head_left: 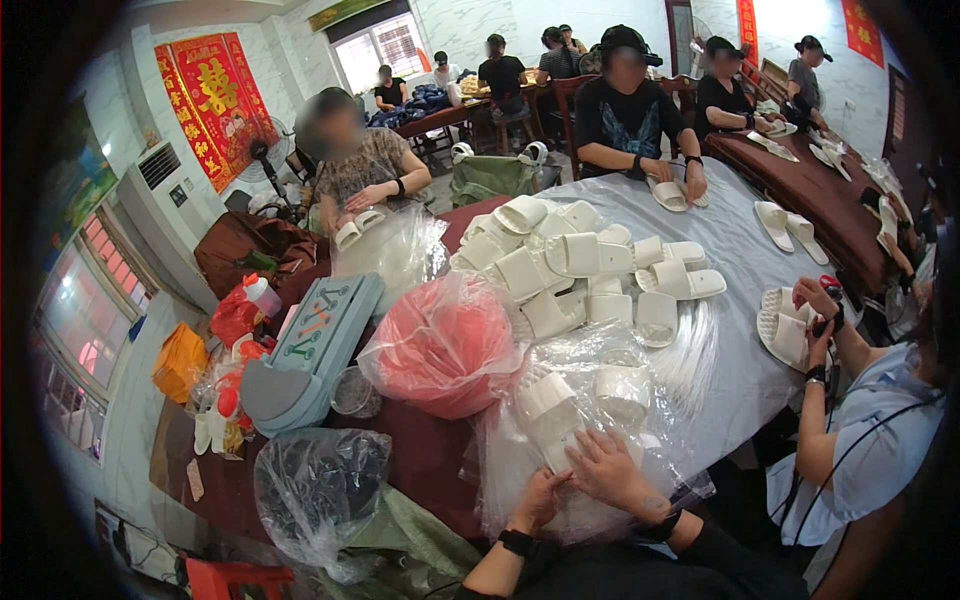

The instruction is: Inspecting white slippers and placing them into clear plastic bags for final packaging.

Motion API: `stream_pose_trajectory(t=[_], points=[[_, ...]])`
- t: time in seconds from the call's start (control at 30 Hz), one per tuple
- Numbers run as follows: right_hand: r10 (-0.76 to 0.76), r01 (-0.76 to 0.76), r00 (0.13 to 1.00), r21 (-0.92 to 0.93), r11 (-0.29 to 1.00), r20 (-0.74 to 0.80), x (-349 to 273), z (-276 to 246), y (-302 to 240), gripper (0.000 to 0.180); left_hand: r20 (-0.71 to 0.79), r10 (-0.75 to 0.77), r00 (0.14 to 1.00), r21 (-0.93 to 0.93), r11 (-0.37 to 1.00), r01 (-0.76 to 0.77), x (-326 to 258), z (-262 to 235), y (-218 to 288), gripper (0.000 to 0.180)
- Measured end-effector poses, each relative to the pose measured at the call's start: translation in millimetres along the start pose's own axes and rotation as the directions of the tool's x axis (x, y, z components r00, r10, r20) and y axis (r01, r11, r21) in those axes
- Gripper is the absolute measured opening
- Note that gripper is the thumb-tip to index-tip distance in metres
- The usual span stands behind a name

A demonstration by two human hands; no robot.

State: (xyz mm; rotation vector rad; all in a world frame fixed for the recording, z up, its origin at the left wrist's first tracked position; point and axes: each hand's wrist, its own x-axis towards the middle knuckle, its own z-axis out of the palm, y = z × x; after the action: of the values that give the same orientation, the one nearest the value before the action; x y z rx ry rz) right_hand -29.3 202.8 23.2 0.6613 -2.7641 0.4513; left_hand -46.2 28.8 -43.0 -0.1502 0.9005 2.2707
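Crowded table (730,250), both hands' fingers pressed on clear bag (560,440) of white slippers (545,405), grip seemingly loose.

Both hands sit low at the near edge of the counter (740,250), left hand (540,497) just left of right hand (608,468), both on a plastic bag (590,400) with slippers (548,405) inside. Behind it, a slipper pile (580,265) fills the middle. Left of the pile lies a bagged basin (445,350), further left a stool (310,350). Bottom left, another bag (315,490).
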Motion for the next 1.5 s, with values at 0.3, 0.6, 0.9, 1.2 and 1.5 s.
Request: stream_pose_trajectory(t=[0.3,0.6,0.9,1.2,1.5], points=[[-0.012,0.007,0.999,0.113,0.994,0.047,-11.9,-5.6,10.8,0.059,0.046,-0.026,0.999,0.030,0.999,0.024,-2.0,0.0,1.5,0.033],[0.171,-0.197,0.976,0.215,0.956,0.136,-41.9,-30.9,31.9,0.063,0.169,-0.022,0.985,-0.291,0.954,0.071,-0.3,6.4,0.3,0.061],[0.169,-0.166,0.985,0.278,0.946,0.014,-36.7,-6.5,31.4,0.061,0.310,0.007,0.951,-0.250,0.965,0.074,-2.8,0.6,0.2,0.065],[0.166,-0.162,0.986,0.293,0.942,0.014,-25.1,-8.6,25.0,0.054,0.215,-0.025,0.976,-0.098,0.994,0.047,-12.4,15.5,12.4,0.057],[0.047,-0.024,0.993,0.205,0.978,-0.108,-27.9,-2.6,26.1,0.044,0.181,-0.034,0.983,-0.036,0.999,0.041,-6.6,6.6,6.4,0.049]])
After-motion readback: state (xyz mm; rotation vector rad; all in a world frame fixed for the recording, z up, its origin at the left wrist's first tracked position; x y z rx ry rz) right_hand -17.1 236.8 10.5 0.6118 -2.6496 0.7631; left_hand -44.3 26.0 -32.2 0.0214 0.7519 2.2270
